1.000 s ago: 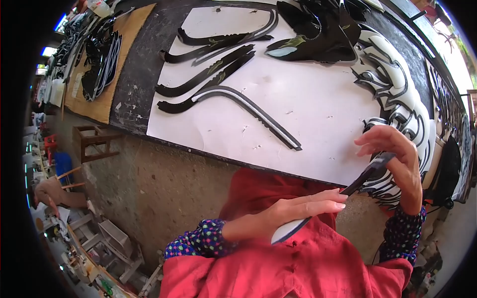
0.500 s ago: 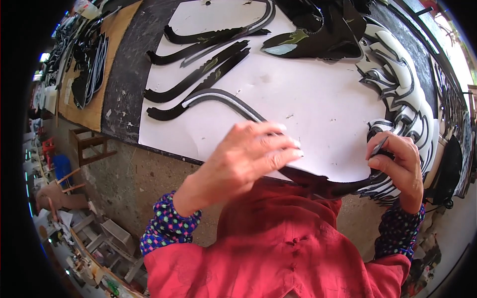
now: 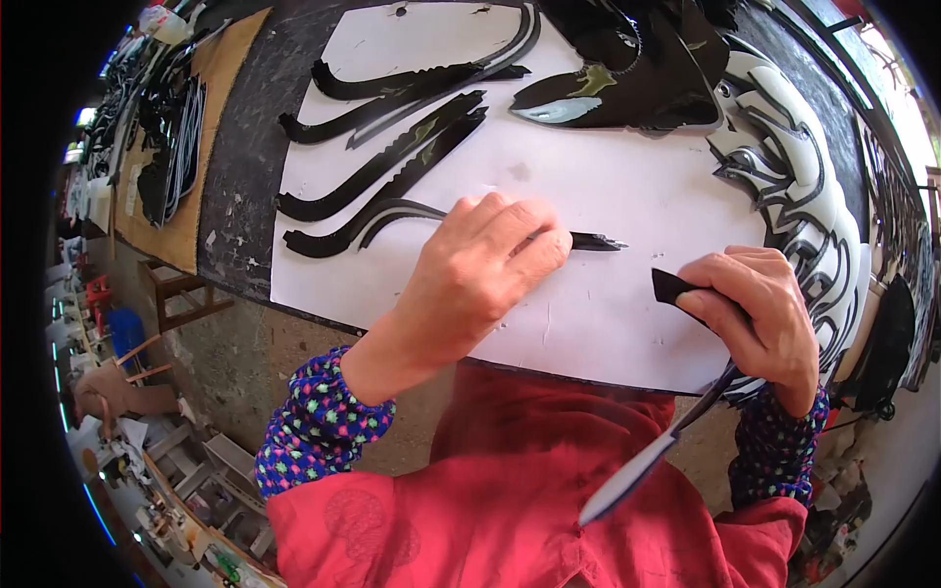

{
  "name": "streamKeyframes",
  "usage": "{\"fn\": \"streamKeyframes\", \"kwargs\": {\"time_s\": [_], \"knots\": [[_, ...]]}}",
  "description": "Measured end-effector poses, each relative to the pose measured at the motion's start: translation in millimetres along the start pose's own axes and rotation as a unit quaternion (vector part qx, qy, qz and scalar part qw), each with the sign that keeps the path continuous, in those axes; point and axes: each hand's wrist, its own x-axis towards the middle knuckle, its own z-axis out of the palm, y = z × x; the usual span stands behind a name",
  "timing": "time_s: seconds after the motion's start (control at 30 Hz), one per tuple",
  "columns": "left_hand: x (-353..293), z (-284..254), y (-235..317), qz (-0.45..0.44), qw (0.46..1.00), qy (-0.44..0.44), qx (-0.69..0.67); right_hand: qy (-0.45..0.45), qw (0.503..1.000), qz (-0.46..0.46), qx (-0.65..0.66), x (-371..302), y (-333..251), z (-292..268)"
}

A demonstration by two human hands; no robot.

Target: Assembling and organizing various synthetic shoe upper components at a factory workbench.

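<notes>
My left hand (image 3: 495, 260) is over the middle of the white sheet, its fingers curled in around a curved grey-and-black strip (image 3: 407, 209). The strip's frayed dark end (image 3: 600, 242) pokes out beyond my fingertips, while the part under the hand is hidden. To the right, my right hand (image 3: 757, 309) pinches a black strip (image 3: 671, 285) between thumb and fingers. A long, thin tail with a pale face (image 3: 627, 478) hangs below that hand, in front of the red garment. Several black curved strips (image 3: 392, 176) lie at the left of the sheet.
Glossy black cut pieces (image 3: 627, 93) lie at the sheet's far side. A curved row of overlapping white-and-black pieces (image 3: 784, 127) lines the right. The white sheet (image 3: 588, 323) rests on a dark worktable (image 3: 245, 167); brown board (image 3: 221, 88) and a wooden stool (image 3: 181, 294) are left.
The dark strip at the table's near edge has left it; a long tail now hangs below my right hand. My left hand has moved up slightly and its fingers have curled in.
</notes>
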Motion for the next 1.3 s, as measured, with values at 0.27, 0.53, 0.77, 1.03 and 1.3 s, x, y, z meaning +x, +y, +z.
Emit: {"fn": "streamKeyframes", "kwargs": {"time_s": [0.27,0.53,0.77,1.03,1.3], "knots": [[-17,11,-5,0.061,0.995,-0.039,0.072,-0.005,0.996,0.093,0.005,6,14,24],[-18,17,-6,0.073,0.989,-0.058,0.116,-0.028,0.987,0.145,0.07,16,17,24],[-19,17,-5,0.073,0.988,-0.072,0.114,-0.053,0.984,0.149,0.08,24,19,23],[-19,17,-3,0.07,0.988,-0.08,0.115,-0.059,0.984,0.151,0.074,27,21,26],[-19,17,-3,0.073,0.987,-0.064,0.128,-0.066,0.986,0.14,0.069,29,22,24]]}}
